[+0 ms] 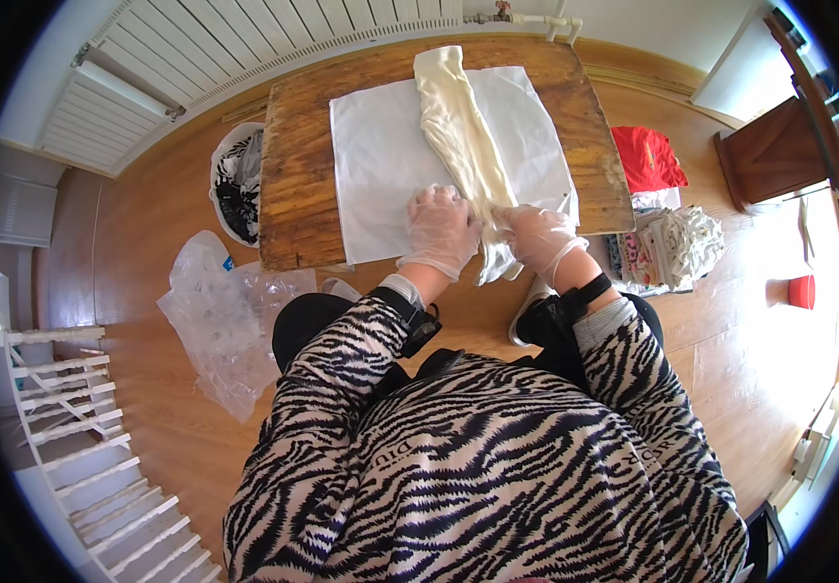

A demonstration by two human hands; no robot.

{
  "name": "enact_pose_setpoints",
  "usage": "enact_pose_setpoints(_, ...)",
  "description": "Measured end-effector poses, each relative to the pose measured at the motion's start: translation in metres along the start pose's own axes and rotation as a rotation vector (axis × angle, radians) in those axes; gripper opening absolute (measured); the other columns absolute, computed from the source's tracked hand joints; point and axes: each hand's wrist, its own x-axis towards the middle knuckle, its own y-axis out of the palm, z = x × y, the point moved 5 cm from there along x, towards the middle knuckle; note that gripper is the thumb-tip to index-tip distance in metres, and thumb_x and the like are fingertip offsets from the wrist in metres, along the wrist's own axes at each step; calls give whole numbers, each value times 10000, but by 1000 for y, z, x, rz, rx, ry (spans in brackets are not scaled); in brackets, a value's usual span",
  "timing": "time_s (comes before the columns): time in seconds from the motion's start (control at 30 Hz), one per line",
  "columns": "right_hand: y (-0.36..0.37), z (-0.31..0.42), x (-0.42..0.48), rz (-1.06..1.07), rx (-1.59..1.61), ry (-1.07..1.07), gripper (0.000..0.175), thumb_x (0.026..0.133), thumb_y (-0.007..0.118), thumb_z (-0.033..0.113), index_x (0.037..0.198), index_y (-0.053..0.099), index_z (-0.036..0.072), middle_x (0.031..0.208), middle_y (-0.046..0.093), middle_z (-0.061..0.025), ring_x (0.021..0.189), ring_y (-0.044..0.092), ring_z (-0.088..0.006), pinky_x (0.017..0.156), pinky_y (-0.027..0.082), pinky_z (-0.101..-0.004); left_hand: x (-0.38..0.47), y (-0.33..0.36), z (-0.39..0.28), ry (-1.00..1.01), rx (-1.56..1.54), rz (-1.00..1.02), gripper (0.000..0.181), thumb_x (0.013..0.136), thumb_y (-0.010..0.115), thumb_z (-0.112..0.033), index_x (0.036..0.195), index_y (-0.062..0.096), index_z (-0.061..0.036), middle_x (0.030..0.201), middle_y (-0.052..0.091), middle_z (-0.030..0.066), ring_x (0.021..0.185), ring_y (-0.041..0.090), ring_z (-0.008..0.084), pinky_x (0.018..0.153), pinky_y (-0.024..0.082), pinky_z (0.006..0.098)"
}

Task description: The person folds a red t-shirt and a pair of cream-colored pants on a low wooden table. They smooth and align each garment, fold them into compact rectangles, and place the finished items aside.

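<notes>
A long cream-coloured knit garment [462, 124], narrow and wrinkled, lies lengthwise over a white cloth [379, 153] on a wooden table [299, 182]. Its near end hangs past the table's front edge. My left hand [443, 226], in a clear plastic glove, rests with curled fingers at the garment's left side, near that edge; whether it pinches the fabric is hidden. Also gloved, my right hand [536, 237] grips the garment's near part from the right, its fingertips sunk in the folds.
On the floor at left are a white basket [213, 171] of dark clothes and a clear plastic bag [226, 321]. Right of the table lie a red cloth [645, 159] and a stack of folded fabrics [671, 248]. Radiators [244, 36] line the wall beyond.
</notes>
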Motion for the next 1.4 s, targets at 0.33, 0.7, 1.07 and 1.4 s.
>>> enact_pose_setpoints(0.33, -3, -1, 2, 47, -15, -18, 454, 975, 622, 142, 1425, 663, 191, 1152, 763, -189, 1081, 728, -389, 916, 554, -474, -1, 6, 3, 146, 22, -116, 233, 911, 677, -284, 998, 772, -89, 1233, 709, 82, 1284, 566, 351, 1109, 392, 533)
enact_pose_setpoints(0.7, 6, -11, 2, -34, 32, -87, 364, 1002, 616, 196, 1351, 703, 140, 1133, 761, -216, 1084, 719, -417, 948, 558, -491, -2, -12, 24, 185, -58, -313, 38, 811, 728, -132, 792, 695, -136, 991, 676, 67, 1023, 617, 341, 900, 481, 506)
enact_pose_setpoints(1.07, 6, -10, 19, 18, 5, -84, 482, 995, 669, 262, 1430, 643, 56, 1306, 709, -252, 1237, 671, -410, 1038, 528, -460, -20, -159, 86, -5, -44, -747, 79, 821, 731, -184, 836, 717, -108, 956, 700, 79, 979, 649, 327, 921, 520, 481)
enact_pose_setpoints(1.4, 18, -25, 23, -3, 72, -87, 529, 975, 665, 322, 1457, 640, 106, 1349, 706, -209, 1278, 658, -388, 1076, 504, -464, -271, -268, 345, -763, 397, -489, 242, 914, 616, -261, 940, 796, -102, 1041, 748, 156, 1012, 683, 408, 888, 540, 538)
